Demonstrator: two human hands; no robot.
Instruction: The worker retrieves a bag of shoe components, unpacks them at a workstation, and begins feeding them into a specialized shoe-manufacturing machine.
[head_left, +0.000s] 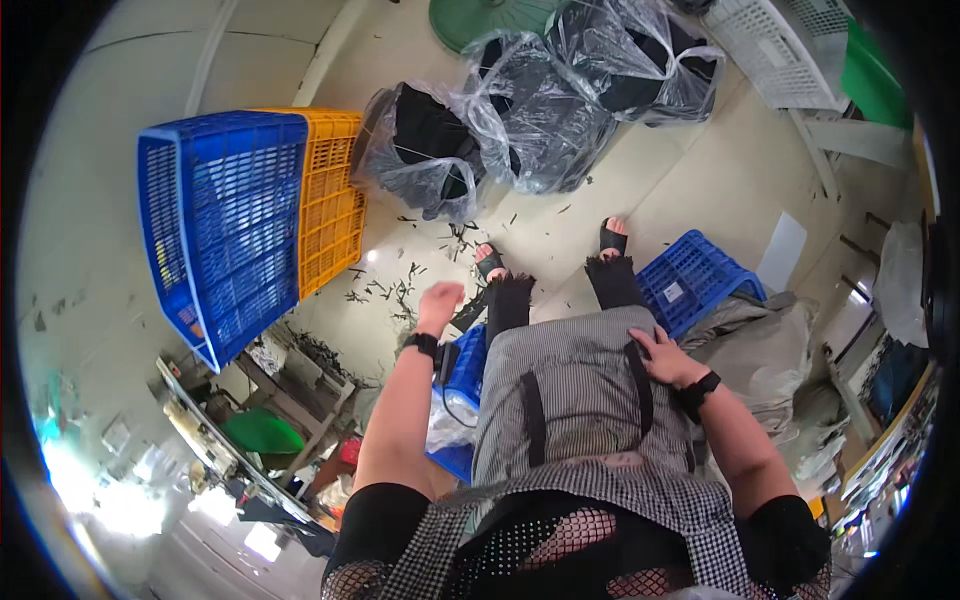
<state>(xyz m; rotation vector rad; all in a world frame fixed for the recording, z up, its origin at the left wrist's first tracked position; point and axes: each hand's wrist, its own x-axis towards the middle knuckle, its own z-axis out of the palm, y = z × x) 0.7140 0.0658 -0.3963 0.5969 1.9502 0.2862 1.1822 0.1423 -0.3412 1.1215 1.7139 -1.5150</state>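
A grey striped padded cloth piece with two black straps covers my lap. My right hand lies on its right side, fingers spread beside the upper end of one strap. Off to the left, my left hand hangs in the air over the floor, apart from the cloth. Its fingers are curled in, and whatever they may hold is hidden. A dark strip shows just beyond them near my left foot. Below that wrist, a small black object with a thin cord sits by a blue crate.
Stacked blue and yellow crates stand at the left. Clear plastic bags of black items lie ahead. Black scraps litter the floor. A blue basket and grey cloth in plastic are at my right.
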